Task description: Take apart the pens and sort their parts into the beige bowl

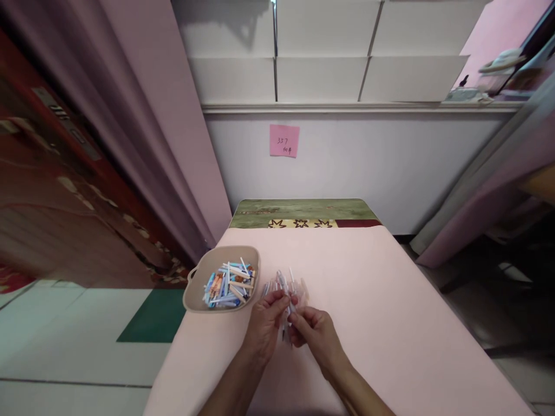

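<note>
Close together over the pink-covered table, both hands are closed at one slim, pale pen (282,281). My left hand (265,321) pinches it between thumb and fingers. Against its lower part, my right hand (317,331) presses thumb and fingertips. Around and behind my fingers lie several more clear and pale pens (293,281), partly hidden by the hands. Dark tips point down between the hands, but which pen each belongs to I cannot make out. To the left of my left hand stands a beige basin (193,289) holding many blue, white, tan and orange pens (229,283).
A pink cloth (390,335) covers most of the table, whose green patterned far end (303,209) meets a white wall. A pink note (284,141) is stuck there. Purple curtain and a red door (65,190) stand left; another curtain (468,190) hangs right.
</note>
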The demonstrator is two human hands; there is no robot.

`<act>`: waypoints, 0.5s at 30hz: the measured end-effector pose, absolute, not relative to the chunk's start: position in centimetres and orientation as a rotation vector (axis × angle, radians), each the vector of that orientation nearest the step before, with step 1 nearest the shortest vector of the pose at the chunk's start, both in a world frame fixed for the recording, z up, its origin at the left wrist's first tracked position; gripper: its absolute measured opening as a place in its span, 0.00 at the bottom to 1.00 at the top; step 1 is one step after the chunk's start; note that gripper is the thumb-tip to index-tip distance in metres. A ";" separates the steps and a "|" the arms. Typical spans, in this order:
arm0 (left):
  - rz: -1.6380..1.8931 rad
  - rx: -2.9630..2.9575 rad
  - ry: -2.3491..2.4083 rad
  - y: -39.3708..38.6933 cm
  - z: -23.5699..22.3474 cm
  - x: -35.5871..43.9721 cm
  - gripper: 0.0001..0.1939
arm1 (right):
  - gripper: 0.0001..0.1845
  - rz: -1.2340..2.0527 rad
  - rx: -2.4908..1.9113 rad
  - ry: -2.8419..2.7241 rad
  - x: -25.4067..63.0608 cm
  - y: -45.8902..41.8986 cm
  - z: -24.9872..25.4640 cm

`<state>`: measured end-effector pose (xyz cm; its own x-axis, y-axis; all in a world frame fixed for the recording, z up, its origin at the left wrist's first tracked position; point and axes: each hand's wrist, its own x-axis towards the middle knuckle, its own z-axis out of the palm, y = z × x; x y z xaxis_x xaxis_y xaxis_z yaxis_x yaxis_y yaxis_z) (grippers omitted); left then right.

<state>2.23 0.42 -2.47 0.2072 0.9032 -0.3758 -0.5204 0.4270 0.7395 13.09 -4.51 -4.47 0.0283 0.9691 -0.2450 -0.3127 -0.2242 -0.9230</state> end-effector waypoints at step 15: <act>1.107 0.508 0.921 0.6 -3.0 3.2 0.14 | 0.26 1.571 -1.137 -0.539 13.4 -4.4 -4.7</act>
<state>3.18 0.56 -3.00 0.1500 0.9160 -0.3720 -0.5324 0.3919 0.7503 13.36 -4.37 -4.68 0.0279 0.9215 -0.3875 -0.4898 -0.3253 -0.8088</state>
